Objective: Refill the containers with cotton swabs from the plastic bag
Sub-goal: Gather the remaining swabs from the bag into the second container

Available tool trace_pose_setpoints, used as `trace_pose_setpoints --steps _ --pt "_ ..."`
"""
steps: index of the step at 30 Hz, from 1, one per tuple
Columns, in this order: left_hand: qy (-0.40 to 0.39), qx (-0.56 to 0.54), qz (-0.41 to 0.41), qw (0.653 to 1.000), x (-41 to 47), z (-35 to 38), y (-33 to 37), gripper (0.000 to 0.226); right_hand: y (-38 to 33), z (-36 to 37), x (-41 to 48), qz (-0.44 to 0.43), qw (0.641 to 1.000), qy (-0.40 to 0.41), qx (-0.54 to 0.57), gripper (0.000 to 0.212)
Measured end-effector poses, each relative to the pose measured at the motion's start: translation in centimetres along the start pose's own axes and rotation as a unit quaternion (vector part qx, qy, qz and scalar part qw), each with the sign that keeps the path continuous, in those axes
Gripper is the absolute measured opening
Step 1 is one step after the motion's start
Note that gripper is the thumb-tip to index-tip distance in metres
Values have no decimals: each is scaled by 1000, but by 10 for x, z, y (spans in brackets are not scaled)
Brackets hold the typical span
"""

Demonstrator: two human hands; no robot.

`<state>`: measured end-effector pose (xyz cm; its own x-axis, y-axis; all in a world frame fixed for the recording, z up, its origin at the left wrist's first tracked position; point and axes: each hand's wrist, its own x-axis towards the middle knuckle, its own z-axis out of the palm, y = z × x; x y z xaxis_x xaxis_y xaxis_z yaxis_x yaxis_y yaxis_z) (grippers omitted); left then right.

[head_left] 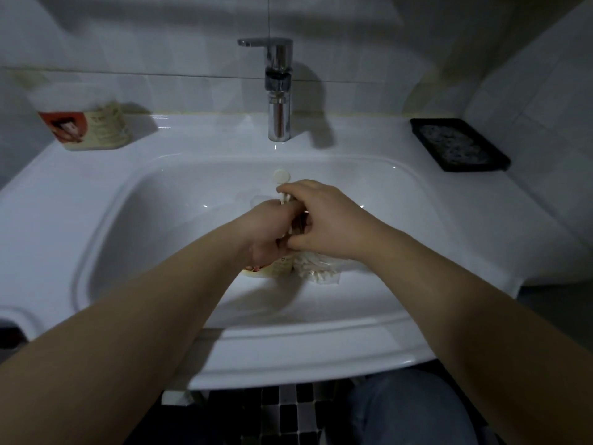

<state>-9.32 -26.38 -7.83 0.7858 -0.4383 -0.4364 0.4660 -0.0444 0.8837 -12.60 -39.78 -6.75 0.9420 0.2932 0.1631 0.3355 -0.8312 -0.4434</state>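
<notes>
Both hands meet over the white sink basin (pixel 154 226). My left hand (pixel 269 232) wraps a small labelled container (pixel 272 268), whose lower part shows under the palm. My right hand (pixel 324 220) pinches a bunch of white cotton swabs (pixel 285 198) that stick up between the two hands. A clear plastic bag of cotton swabs (pixel 316 268) lies in the basin under my right hand, partly hidden. A second container (pixel 93 123) with a red label and a clear lid stands on the sink ledge at the back left.
A chrome tap (pixel 278 91) rises at the back middle. A round white drain plug (pixel 281 176) sits just beyond the hands. A black soap dish (pixel 459 144) rests on the ledge at the back right. Tiled walls close in behind and to the right.
</notes>
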Motion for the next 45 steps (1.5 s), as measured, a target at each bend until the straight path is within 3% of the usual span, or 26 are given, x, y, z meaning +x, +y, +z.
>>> trace_pose_setpoints --steps 3,8,12,17,21,23,26,30,32,41,45 --pt "-7 -17 -8 1000 -1 -1 0 23 3 2 0 -13 1000 -21 1 100" --pt "-19 -14 -11 1000 -5 0 3 24 4 -4 1 -36 999 4 -29 86" --pt "-15 -46 -17 999 -1 -3 4 33 11 -6 -3 -22 999 -26 1 107" --pt "-14 -57 -24 998 -1 -5 3 21 12 -9 -1 -12 1000 6 -22 85" --pt "4 -17 -16 1000 -2 -4 5 30 13 -11 -3 15 1000 -3 15 89" --pt "38 -8 -10 999 0 -7 6 31 13 -15 -4 56 997 8 54 74" --pt "60 -53 -19 997 2 -12 7 30 16 -20 -6 121 990 42 56 21" --pt "60 -44 -22 997 3 -14 7 31 26 -13 -8 196 972 -126 -24 28" --pt "51 -29 -26 998 4 -12 6 28 32 -3 -7 190 962 -184 -60 27" --pt "41 -15 -26 999 6 -14 4 22 38 20 -1 131 947 -256 -142 7" --pt "37 -5 -22 999 6 -15 3 22 37 21 -2 121 946 -259 -153 15"
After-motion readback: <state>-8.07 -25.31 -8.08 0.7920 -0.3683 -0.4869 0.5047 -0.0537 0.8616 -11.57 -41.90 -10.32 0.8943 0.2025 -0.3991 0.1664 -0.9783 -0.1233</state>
